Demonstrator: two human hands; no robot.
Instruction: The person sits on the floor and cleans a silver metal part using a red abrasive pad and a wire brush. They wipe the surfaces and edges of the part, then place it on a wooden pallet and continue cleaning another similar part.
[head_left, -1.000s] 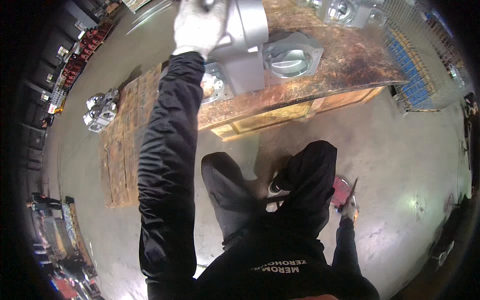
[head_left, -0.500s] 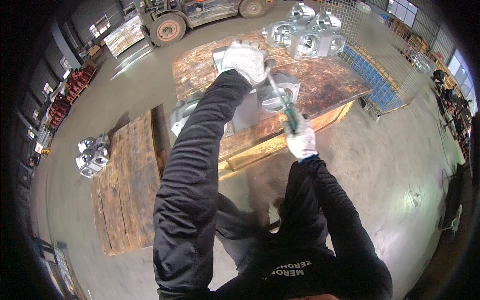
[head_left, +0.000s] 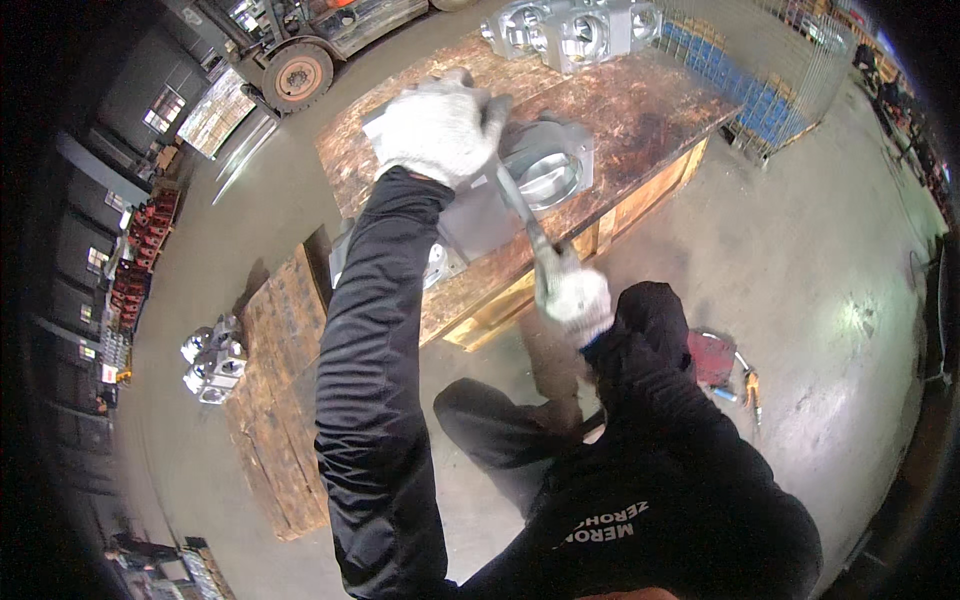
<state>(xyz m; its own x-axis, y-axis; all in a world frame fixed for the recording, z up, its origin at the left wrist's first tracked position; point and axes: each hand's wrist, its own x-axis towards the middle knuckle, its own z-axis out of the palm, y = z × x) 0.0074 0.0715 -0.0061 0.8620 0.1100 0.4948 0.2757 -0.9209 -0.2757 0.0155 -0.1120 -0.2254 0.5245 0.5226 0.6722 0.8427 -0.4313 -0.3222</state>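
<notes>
My left hand (head_left: 438, 130), in a white knit glove, grips the upper part of a silver metal casting (head_left: 485, 222) on the wooden bench, its thumb out to the right. The casting has a large round opening on its right side. My right hand (head_left: 574, 300), gloved too, is closed round the handle end of a long, narrow grey file (head_left: 522, 208), blurred by motion. The file slants from the bench's near edge up toward my left thumb, across the casting by the opening. Its far tip is hard to make out.
More silver castings (head_left: 575, 38) stand at the bench's far end, before a wire mesh cage (head_left: 740, 85). A wooden pallet (head_left: 270, 400) lies left, with another casting (head_left: 215, 360) beside it. Behind is a forklift (head_left: 300, 75). A red object (head_left: 710, 358) and tools lie on the floor at right.
My view has shifted closer to the bench. My right hand has moved slightly left and nearer to me with the file. The left hand keeps its place on the casting.
</notes>
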